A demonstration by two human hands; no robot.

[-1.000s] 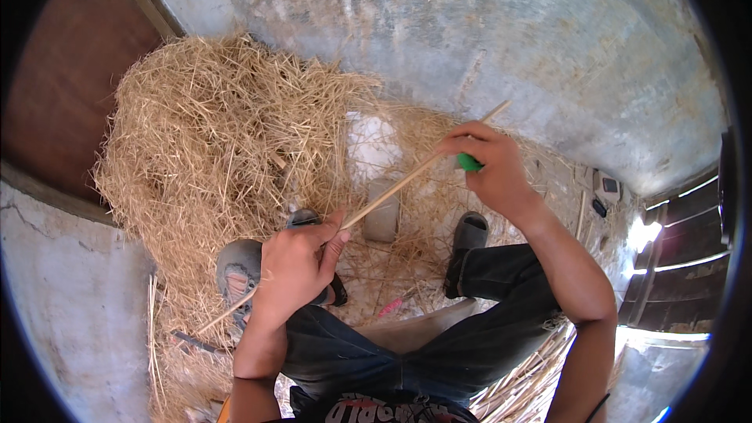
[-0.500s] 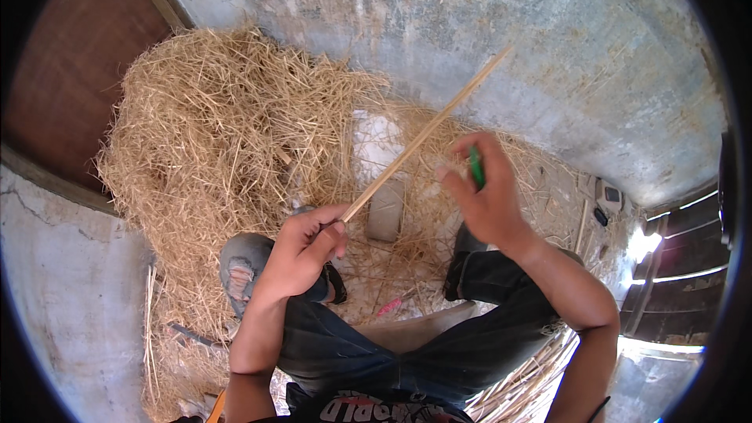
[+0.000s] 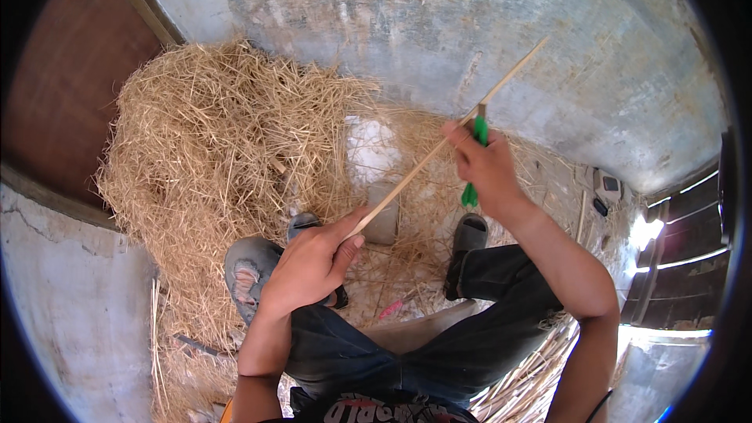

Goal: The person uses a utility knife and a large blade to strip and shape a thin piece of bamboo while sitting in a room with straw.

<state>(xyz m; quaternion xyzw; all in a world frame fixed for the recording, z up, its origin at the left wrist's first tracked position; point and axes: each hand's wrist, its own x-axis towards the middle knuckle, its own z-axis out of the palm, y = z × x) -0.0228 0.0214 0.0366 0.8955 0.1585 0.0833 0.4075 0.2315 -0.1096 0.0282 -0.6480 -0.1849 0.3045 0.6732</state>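
In the head view, the right hand [image 3: 489,168] is back at the pale, slender stick [image 3: 419,171]; half a second ago it stood clear of it, to the right. Its fingers are closed on a green-handled tool [image 3: 480,131], whose dark upper end now appears to meet the stick's upper part. Whether it actually bites into the surface is too small to tell.

The left hand [image 3: 308,266] has the stick's near part clamped between thumb and fingers, over the gap between the person's legs. From there the stick slants up and right, its far tip in front of the grey wall [image 3: 439,39]. A second ago a length trailed out behind the left hand; none shows there now, and more reaches out ahead of it.

In my judgement, this puts the tool back in working position, with a longer stretch of stick open to it and the left hand steadying it.
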